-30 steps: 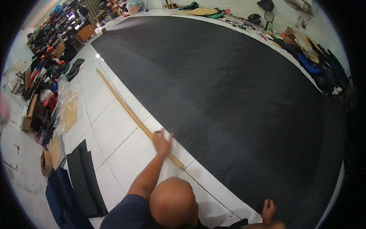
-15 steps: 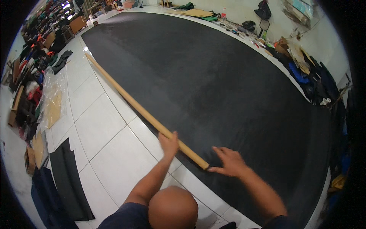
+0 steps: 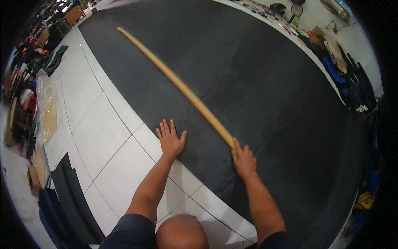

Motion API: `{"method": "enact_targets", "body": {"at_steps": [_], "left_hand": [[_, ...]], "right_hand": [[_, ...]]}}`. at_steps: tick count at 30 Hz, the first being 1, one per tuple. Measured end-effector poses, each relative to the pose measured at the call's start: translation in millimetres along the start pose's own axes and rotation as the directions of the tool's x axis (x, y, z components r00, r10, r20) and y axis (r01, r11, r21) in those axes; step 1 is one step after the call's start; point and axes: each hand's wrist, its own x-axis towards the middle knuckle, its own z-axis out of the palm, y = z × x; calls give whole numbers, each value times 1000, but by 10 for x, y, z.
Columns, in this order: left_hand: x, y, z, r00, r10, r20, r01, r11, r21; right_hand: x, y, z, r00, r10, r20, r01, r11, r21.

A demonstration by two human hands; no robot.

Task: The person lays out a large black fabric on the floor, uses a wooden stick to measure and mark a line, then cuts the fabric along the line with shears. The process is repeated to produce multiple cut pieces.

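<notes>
Left hand (image 3: 170, 140) flat, fingers spread wide at the edge of the black sheet (image 3: 257, 83) on the white tiled floor (image 3: 99, 137), right hand (image 3: 243, 159) with fingers closed around the near end of the long wooden stick (image 3: 178, 85), lying diagonally across the sheet, clutter along the far left floor edge.

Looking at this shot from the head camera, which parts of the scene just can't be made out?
- Near end of the long wooden stick: covered by the right hand, so the grip is unclear.
- Black sheet: its far right side runs into the dark rim of the picture.
- Left hand: lies flat at the sheet's edge; what is beneath the palm is hidden.
- Clutter along the left floor: too small and bent by the lens to identify.
</notes>
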Motion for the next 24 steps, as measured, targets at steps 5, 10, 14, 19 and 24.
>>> {"method": "enact_targets", "body": {"at_steps": [5,10,14,19,24], "left_hand": [[69,54,-129,995,-19,94,18,1000,18],[92,100,-124,993,-40,110,37,999,31],[63,81,-102,994,-46,100,40,997,61],[105,-28,-45,994,-30,103,18,993,114],[219,27,-148,986,-60,156,63,998,-15]], "right_hand": [[609,390,-492,980,199,33,-201,977,75],[536,933,-496,916,398,47,-401,907,132],[-426,1477,-403,798,595,95,-601,774,199],[-2245,2075,-92,663,749,-18,-731,652,200],[-3116,2417,244,566,819,-95,-769,566,298]]}}
